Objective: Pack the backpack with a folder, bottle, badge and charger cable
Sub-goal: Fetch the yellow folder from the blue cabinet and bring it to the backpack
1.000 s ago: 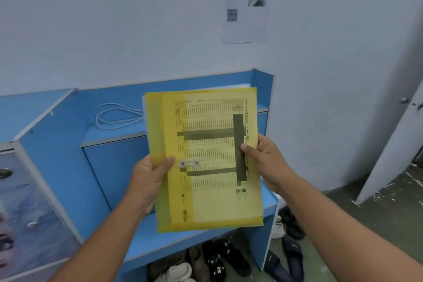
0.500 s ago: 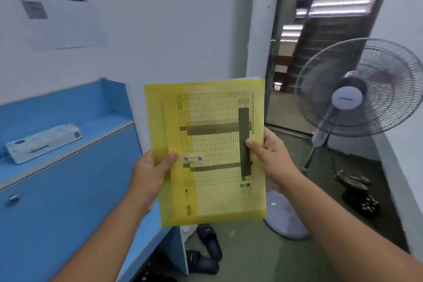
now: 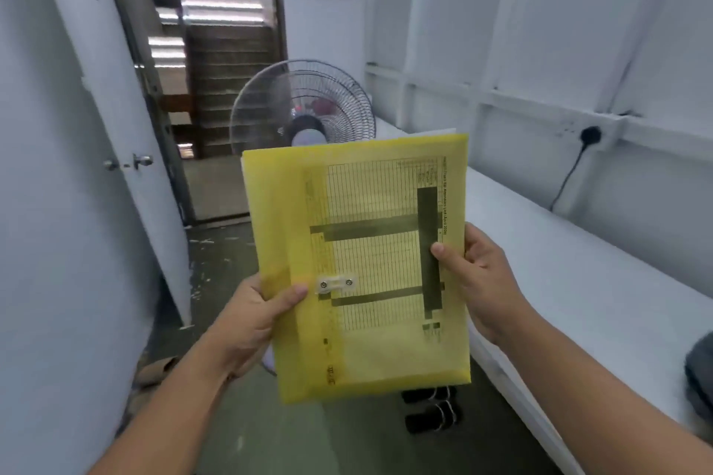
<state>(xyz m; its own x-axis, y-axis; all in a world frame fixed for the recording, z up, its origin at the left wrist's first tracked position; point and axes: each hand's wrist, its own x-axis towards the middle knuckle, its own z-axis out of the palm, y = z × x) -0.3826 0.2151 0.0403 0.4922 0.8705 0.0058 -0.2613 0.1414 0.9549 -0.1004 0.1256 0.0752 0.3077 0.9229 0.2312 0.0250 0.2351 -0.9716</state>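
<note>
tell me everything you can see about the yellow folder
The translucent yellow plastic folder is held upright in the air, front side facing the camera, tilted slightly. A printed sheet with a grid table and dark bars shows through it, and a white sheet edge peeks above its top. A small clear clasp with two metal studs sits on the flap edge at lower left. The left hand grips its left edge with the thumb on the front; the right hand grips the right edge likewise.
</note>
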